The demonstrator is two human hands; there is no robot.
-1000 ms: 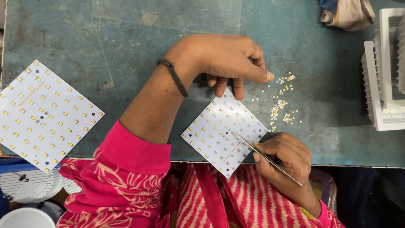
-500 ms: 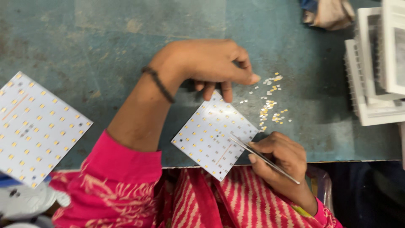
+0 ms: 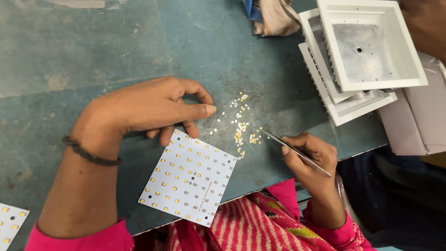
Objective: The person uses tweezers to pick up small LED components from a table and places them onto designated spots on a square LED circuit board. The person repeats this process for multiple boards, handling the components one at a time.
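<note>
A white square circuit board [image 3: 189, 176] dotted with small yellow chips lies at the near edge of the blue-green table [image 3: 93, 51]. My left hand [image 3: 148, 109] rests just above the board, fingers curled, two fingertips touching its top edge. My right hand [image 3: 309, 155] grips thin metal tweezers [image 3: 292, 149], their tip pointing at a scatter of tiny yellow and white chips [image 3: 239, 125] loose on the table to the right of the board.
Stacked white square housings [image 3: 367, 51] with finned sides stand at the far right. A white box [image 3: 418, 121] sits beside them. A bundle of cloth [image 3: 274, 16] lies at the top. Another board's corner [image 3: 10, 222] shows at bottom left.
My right hand has lifted the tweezers off the board and carried them right, to the loose chips. The camera view has shifted right and closer.
</note>
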